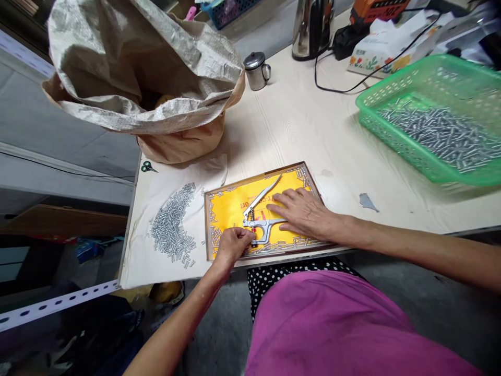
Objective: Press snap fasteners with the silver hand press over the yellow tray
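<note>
A grey metal hand-press plier (266,227) lies on the yellow sheet (227,209) in a shallow brown tray (206,230), its long silver lever (264,196) swung up at an angle. At the plier's jaw, near a red part, my left hand (230,248) is closed in a pinch; what sits between the fingertips is too small to make out. My right hand (303,214) rests over the end of the plier's lower handle, fingers stretched out and apart. Small metal pins (274,245) line the tray's edges.
A heap of metal pins (172,224) lies on white cloth at left, near small scissors (148,167). Behind stands a big open woven sack (180,138) and a lidded steel mug (256,73). A green basket (395,143) of pins is at right, a kettle (311,31) at the back.
</note>
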